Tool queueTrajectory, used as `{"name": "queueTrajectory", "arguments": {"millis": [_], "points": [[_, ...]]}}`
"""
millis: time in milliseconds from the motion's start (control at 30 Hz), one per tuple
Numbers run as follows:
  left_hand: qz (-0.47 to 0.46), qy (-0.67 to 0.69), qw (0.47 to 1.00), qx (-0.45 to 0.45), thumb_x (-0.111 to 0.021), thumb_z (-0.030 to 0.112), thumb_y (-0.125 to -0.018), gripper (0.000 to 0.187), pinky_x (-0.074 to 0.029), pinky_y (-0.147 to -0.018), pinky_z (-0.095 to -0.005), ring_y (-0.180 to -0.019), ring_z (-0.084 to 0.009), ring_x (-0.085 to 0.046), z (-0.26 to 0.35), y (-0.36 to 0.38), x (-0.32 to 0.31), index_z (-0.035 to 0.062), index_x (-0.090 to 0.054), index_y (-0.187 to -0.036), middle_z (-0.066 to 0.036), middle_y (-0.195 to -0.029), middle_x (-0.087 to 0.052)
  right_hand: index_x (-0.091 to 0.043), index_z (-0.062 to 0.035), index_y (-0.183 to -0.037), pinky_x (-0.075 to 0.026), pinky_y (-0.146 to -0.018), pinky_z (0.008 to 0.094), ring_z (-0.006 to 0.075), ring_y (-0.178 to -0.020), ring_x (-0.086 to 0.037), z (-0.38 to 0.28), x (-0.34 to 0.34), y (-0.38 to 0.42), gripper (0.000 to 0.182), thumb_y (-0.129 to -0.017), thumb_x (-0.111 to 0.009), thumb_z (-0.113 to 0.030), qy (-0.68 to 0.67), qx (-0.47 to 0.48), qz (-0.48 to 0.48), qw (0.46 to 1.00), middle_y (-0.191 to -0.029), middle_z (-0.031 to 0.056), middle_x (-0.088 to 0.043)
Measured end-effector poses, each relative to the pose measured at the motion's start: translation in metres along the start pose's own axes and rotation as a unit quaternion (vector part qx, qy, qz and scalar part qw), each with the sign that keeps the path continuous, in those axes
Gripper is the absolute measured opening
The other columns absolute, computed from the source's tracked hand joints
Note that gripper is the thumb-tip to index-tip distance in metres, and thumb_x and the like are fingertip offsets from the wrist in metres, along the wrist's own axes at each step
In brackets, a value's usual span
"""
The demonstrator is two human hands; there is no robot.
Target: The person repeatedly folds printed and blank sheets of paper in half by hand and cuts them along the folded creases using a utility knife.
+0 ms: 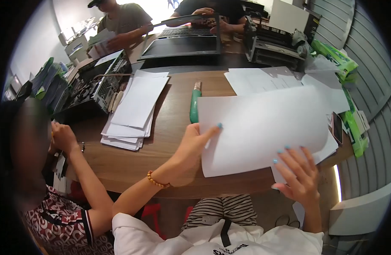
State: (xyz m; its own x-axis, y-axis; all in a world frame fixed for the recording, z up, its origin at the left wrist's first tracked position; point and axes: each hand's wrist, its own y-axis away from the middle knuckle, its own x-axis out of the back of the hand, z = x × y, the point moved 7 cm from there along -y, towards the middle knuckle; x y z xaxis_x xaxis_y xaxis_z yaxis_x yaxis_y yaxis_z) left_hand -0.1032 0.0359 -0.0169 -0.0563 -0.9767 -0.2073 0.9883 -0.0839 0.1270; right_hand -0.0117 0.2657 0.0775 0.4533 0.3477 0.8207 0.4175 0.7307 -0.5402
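A white sheet of paper (263,127) is raised at a slant above the right part of the table. My left hand (194,142) grips its left edge, thumb on top and the other fingers hidden underneath. My right hand (298,176) is open at the sheet's lower right edge, fingers spread and fingertips overlapping the paper in this view. Just beyond my left hand lies a green-handled tool (194,104) with a brownish end, partly covered by the sheet. Loose papers (263,78) lie behind and under the raised sheet.
A paper stack (136,104) sits left on the wooden table (174,106), beside an opened computer case (93,85). A laptop-like frame (180,44) and black machine (276,42) stand at the back. A phone (337,127) and green packs lie right. People sit left and opposite.
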Motion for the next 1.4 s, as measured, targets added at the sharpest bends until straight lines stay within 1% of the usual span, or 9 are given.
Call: {"name": "queueTrajectory", "arguments": {"millis": [133,200,233,267,300,333,400,500,1400], "points": [[0.022,-0.001,0.998,0.067,-0.059,0.015,-0.090,0.032,-0.050,-0.077,-0.0266,-0.090,-0.0111,-0.059,-0.007,-0.008,0.012,-0.0044,-0.053,-0.116,-0.007,-0.105,-0.061,-0.060,-0.0075,-0.115,-0.034,-0.102,0.0495,0.0280,-0.121,-0.050,0.005,-0.038,0.003,0.045,-0.086,-0.058,-0.042,-0.040,-0.037,-0.090,0.994,-0.125,0.0128,-0.056],[0.054,-0.022,0.978,-0.200,-0.061,0.017,-0.088,0.040,-0.047,-0.084,-0.0276,-0.109,-0.0173,-0.054,0.041,0.000,0.007,-0.0060,-0.051,-0.120,-0.016,-0.117,-0.056,-0.055,-0.0079,-0.122,-0.030,-0.106,0.0483,0.0281,-0.125,-0.045,0.010,-0.054,0.007,0.051,-0.083,-0.061,-0.040,-0.080,-0.037,-0.119,0.989,-0.130,0.0131,-0.052],[0.048,-0.023,0.980,-0.194,-0.061,0.017,-0.088,0.040,-0.047,-0.084,-0.0276,-0.109,-0.0173,-0.054,0.043,0.001,0.003,-0.0060,-0.051,-0.120,-0.016,-0.117,-0.056,-0.051,-0.0085,-0.127,-0.030,-0.106,0.0475,0.0278,-0.127,-0.043,0.013,-0.058,0.009,0.055,-0.082,-0.063,-0.038,-0.088,-0.034,-0.130,0.987,-0.134,0.0132,-0.048],[0.137,-0.254,0.897,-0.335,-0.060,0.018,-0.088,0.045,-0.042,-0.092,-0.0322,-0.120,-0.0225,-0.046,0.065,0.015,-0.002,-0.0058,-0.048,-0.124,-0.019,-0.125,-0.050,-0.051,-0.0085,-0.127,-0.030,-0.106,0.0475,0.0278,-0.127,-0.043,0.016,-0.060,0.010,0.055,-0.082,-0.063,-0.038,-0.090,-0.041,-0.133,0.986,-0.134,0.0132,-0.048],[0.212,-0.462,0.736,-0.448,-0.059,0.019,-0.087,0.051,-0.037,-0.101,-0.0369,-0.131,-0.0276,-0.037,0.079,0.034,-0.018,-0.0055,-0.044,-0.129,-0.023,-0.134,-0.043,-0.050,-0.0085,-0.127,-0.030,-0.106,0.0475,0.0278,-0.126,-0.044,0.017,-0.062,0.011,0.055,-0.081,-0.063,-0.037,-0.094,-0.041,-0.136,0.985,-0.133,0.0131,-0.049],[0.207,-0.462,0.739,-0.445,-0.059,0.019,-0.087,0.051,-0.037,-0.101,-0.0369,-0.131,-0.0276,-0.037,0.082,0.040,-0.026,-0.0055,-0.044,-0.129,-0.023,-0.134,-0.043,-0.050,-0.0085,-0.127,-0.031,-0.106,0.0475,0.0277,-0.126,-0.044,0.017,-0.063,0.011,0.055,-0.081,-0.063,-0.037,-0.097,-0.039,-0.137,0.985,-0.133,0.0130,-0.049],[0.012,-0.681,0.634,-0.365,-0.056,0.024,-0.088,0.051,-0.027,-0.108,-0.0456,-0.135,-0.0346,-0.030,0.055,0.047,-0.071,-0.0045,-0.045,-0.129,-0.024,-0.137,-0.040,-0.050,-0.0085,-0.127,-0.031,-0.106,0.0474,0.0277,-0.125,-0.045,0.017,-0.064,0.012,0.055,-0.081,-0.063,-0.036,-0.107,-0.042,-0.138,0.984,-0.133,0.0129,-0.049],[-0.100,-0.657,0.686,-0.297,-0.052,0.024,-0.090,0.052,-0.020,-0.110,-0.0492,-0.136,-0.0359,-0.027,0.020,0.050,-0.088,-0.0005,-0.041,-0.134,-0.019,-0.142,-0.036,-0.050,-0.0083,-0.127,-0.032,-0.105,0.0473,0.0275,-0.124,-0.045,0.019,-0.066,0.012,0.055,-0.081,-0.064,-0.034,-0.117,-0.041,-0.134,0.983,-0.132,0.0127,-0.049],[-0.116,-0.668,0.691,-0.253,-0.042,0.022,-0.094,0.050,-0.019,-0.110,-0.0483,-0.136,-0.0377,-0.025,-0.015,0.019,-0.085,0.0058,-0.032,-0.140,-0.021,-0.146,-0.029,-0.049,-0.0086,-0.128,-0.031,-0.105,0.0460,0.0268,-0.124,-0.046,0.028,-0.083,0.018,0.055,-0.082,-0.063,-0.035,-0.144,-0.099,-0.147,0.974,-0.133,0.0138,-0.049]]}}
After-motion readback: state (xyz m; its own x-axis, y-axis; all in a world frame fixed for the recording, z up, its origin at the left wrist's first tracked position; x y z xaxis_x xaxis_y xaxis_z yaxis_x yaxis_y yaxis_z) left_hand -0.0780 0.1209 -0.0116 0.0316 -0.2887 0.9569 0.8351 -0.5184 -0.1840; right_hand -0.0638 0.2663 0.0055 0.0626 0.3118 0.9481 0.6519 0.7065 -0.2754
